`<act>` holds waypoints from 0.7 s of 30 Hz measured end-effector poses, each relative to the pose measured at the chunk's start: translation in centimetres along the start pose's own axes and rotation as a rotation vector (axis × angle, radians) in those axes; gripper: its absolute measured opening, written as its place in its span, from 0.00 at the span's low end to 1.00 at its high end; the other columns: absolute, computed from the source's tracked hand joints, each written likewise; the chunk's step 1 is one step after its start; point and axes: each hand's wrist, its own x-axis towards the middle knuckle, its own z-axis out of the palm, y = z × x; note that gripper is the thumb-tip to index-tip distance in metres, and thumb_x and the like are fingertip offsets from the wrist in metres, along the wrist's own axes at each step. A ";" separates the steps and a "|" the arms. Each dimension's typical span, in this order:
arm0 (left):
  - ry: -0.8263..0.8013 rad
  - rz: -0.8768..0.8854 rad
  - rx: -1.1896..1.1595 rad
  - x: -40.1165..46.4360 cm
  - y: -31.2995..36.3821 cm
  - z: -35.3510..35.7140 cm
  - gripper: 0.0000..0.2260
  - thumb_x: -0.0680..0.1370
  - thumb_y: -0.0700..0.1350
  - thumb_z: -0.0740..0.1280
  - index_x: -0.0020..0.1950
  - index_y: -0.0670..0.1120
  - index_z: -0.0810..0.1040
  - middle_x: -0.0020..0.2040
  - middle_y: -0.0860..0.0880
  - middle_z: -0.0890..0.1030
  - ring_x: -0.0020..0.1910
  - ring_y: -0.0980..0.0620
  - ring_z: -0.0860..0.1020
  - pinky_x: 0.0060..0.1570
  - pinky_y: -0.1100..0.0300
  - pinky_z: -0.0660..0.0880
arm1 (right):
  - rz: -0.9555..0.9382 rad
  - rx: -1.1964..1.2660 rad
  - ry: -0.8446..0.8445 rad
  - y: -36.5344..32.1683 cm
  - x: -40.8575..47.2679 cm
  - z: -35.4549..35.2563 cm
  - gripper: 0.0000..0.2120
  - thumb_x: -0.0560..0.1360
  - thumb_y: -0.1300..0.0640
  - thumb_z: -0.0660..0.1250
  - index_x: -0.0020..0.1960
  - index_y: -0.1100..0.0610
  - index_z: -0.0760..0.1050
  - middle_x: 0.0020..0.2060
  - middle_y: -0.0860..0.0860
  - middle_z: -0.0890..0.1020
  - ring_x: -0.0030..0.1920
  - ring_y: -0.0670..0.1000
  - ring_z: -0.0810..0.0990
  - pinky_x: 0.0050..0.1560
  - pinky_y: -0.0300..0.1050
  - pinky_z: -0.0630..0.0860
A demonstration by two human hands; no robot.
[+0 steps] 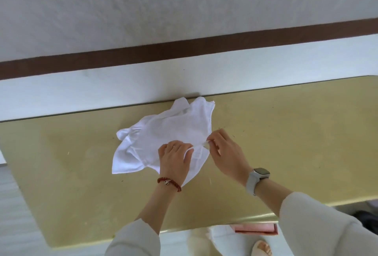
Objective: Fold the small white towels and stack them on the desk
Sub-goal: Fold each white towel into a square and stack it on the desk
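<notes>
A crumpled small white towel (163, 133) lies on the gold-coloured desk (286, 143), reaching from the desk's far edge toward me. My left hand (173, 157), with a red bead bracelet on the wrist, lies on the towel's near part, its fingers curled into the cloth. My right hand (225, 151), with a watch on the wrist, pinches a bit of the towel's right edge between thumb and fingertips. Both hands are close together over the towel's near right corner. No other towel shows on the desk.
The desk stands against a white wall with a dark brown strip (184, 51) along its base. Below the desk's near edge are a pink box (255, 228) and my foot in a sandal (262, 248) on the pale floor.
</notes>
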 end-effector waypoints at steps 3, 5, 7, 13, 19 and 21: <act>0.036 -0.029 -0.038 1.5 2.1 -1.4 0.12 0.74 0.47 0.58 0.42 0.48 0.81 0.36 0.55 0.82 0.37 0.54 0.80 0.50 0.61 0.62 | 0.027 0.050 0.146 1.0 1.2 -3.9 0.06 0.78 0.63 0.56 0.48 0.61 0.72 0.45 0.51 0.75 0.33 0.54 0.73 0.34 0.48 0.71; 0.053 -0.009 -0.056 2.3 3.7 -2.3 0.12 0.74 0.46 0.57 0.43 0.47 0.81 0.35 0.54 0.82 0.35 0.53 0.80 0.48 0.63 0.63 | 0.074 0.106 0.253 2.2 1.4 -6.6 0.07 0.78 0.64 0.55 0.48 0.62 0.72 0.42 0.50 0.74 0.35 0.53 0.74 0.37 0.47 0.71; 0.048 0.024 -0.077 2.8 5.7 -3.0 0.13 0.74 0.46 0.57 0.44 0.46 0.81 0.36 0.52 0.82 0.35 0.52 0.80 0.46 0.64 0.65 | 0.104 0.154 0.337 4.1 1.2 -9.4 0.08 0.78 0.64 0.55 0.48 0.62 0.72 0.39 0.49 0.73 0.33 0.49 0.72 0.35 0.41 0.68; 0.021 -0.014 -0.144 3.3 15.0 -2.0 0.12 0.77 0.47 0.61 0.51 0.45 0.82 0.42 0.50 0.83 0.41 0.49 0.79 0.44 0.61 0.68 | 0.164 0.238 0.485 12.3 -1.6 -18.6 0.08 0.78 0.67 0.54 0.49 0.61 0.72 0.36 0.53 0.75 0.36 0.54 0.73 0.37 0.41 0.66; -0.001 -0.131 -0.242 2.8 26.2 2.2 0.11 0.75 0.49 0.62 0.50 0.48 0.83 0.42 0.54 0.80 0.43 0.54 0.74 0.42 0.64 0.66 | 0.173 0.255 0.534 21.8 -6.8 -28.2 0.08 0.78 0.65 0.55 0.50 0.58 0.72 0.39 0.53 0.76 0.39 0.56 0.75 0.41 0.44 0.68; 0.006 -0.185 -0.245 2.9 30.8 3.8 0.07 0.76 0.46 0.66 0.49 0.48 0.83 0.41 0.56 0.77 0.42 0.55 0.73 0.41 0.66 0.65 | 0.184 0.289 0.533 24.9 -9.1 -31.6 0.07 0.77 0.60 0.55 0.50 0.55 0.72 0.41 0.52 0.76 0.39 0.56 0.76 0.41 0.47 0.71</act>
